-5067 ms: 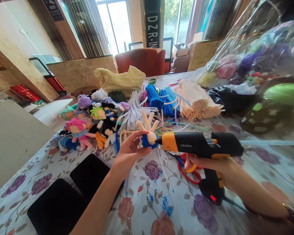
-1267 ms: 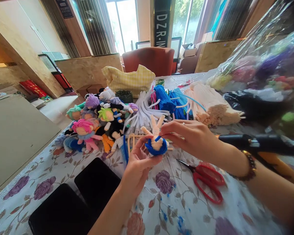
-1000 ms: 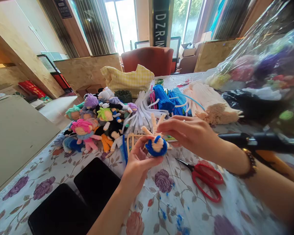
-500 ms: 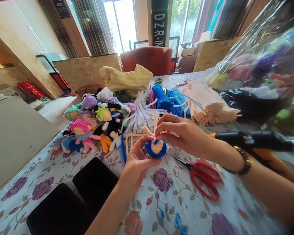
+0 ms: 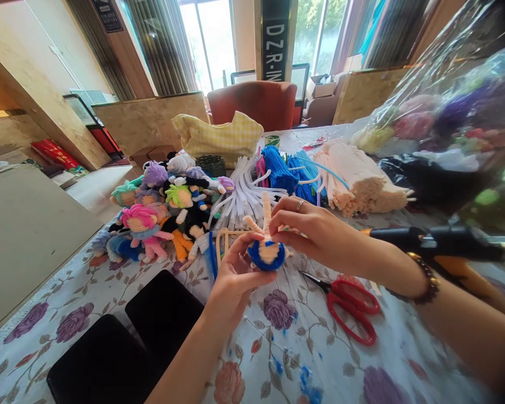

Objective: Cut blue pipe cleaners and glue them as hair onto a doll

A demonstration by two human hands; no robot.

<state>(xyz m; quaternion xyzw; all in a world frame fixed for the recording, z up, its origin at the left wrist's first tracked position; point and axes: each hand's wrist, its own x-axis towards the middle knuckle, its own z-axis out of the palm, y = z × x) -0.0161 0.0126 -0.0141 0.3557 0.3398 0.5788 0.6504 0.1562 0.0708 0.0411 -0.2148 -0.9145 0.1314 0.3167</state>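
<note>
Between my hands is a small pipe-cleaner doll [image 5: 270,255], its peach face ringed by blue fuzzy hair and its peach limbs sticking up. My left hand [image 5: 238,269] holds it by the head, thumb below and fingers behind. My right hand [image 5: 301,224] pinches at the upper part, where the limbs join the head; the fingertips partly hide what they grip. Red-handled scissors [image 5: 351,306] lie on the flowered cloth just below my right forearm, blades pointing left.
Finished dolls [image 5: 151,207] are heaped at the left. White [image 5: 239,191], blue [image 5: 280,171] and peach [image 5: 362,177] pipe-cleaner bundles lie behind my hands. Two dark flat devices [image 5: 164,311] rest near my left arm. A black-and-orange glue gun [image 5: 421,238] and plastic bag [image 5: 446,106] are at right.
My right fingertips have shifted slightly at the top of the doll, and the small blue end standing over its face no longer shows upright. My left hand keeps its hold.
</note>
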